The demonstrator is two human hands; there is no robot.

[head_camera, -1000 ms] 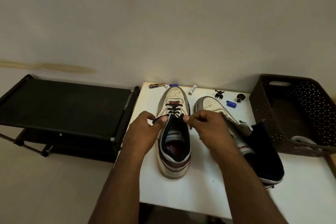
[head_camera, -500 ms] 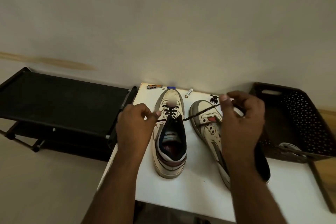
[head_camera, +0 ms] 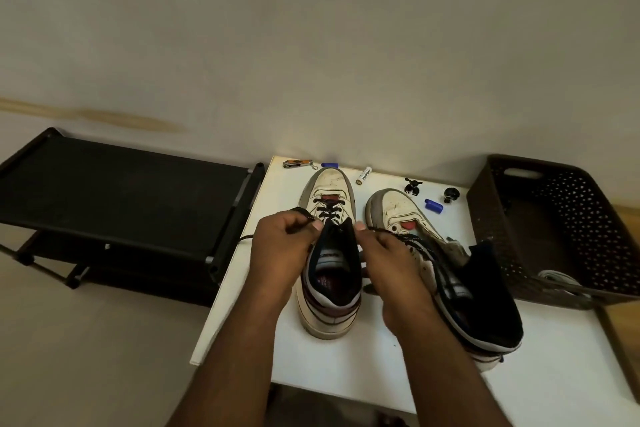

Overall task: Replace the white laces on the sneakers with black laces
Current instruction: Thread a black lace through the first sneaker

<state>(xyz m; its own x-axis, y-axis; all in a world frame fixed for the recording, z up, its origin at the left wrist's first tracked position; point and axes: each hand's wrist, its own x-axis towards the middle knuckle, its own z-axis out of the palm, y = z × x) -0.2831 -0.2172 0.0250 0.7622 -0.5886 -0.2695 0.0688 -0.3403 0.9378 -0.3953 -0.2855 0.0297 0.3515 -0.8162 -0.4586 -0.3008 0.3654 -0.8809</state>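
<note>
**Fingers pinching black lace, left shoe part-laced**

Fingers (head_camera: 317, 226) of your left hand (head_camera: 282, 246) are curled and pinching one end of the black lace (head_camera: 327, 215) at the shoe's 9 o'clock side. Your right hand (head_camera: 388, 253) pinches the other end between thumb and forefinger at the 3 o'clock side, with the slack trailing over its back toward 4 o'clock. Both hands sit at the tongue of the left shoe (head_camera: 329, 253), which stands toe to 12 o'clock in the middle of the table (head_camera: 346, 374).

Progress, as I judge it: left shoe has black crossings through the lower eyelets only, near the toe. Upper eyelets look unthreaded, though your thumbs hide that zone, so I can't tell exactly how many remain. No bow yet.

Right shoe (head_camera: 433, 253) lies just beside it at 3 o'clock, toe to 11 o'clock, tongue flopped open. It shows no lace of its own, white or black. So it is stripped but not relaced.

White lace (head_camera: 557, 279) seems to be lying in the basket (head_camera: 554, 184) at 3 o'clock.

Left to do: finish the upper eyelets on the left shoe, then lace the right shoe whole. Roughly a quarter done.
</note>
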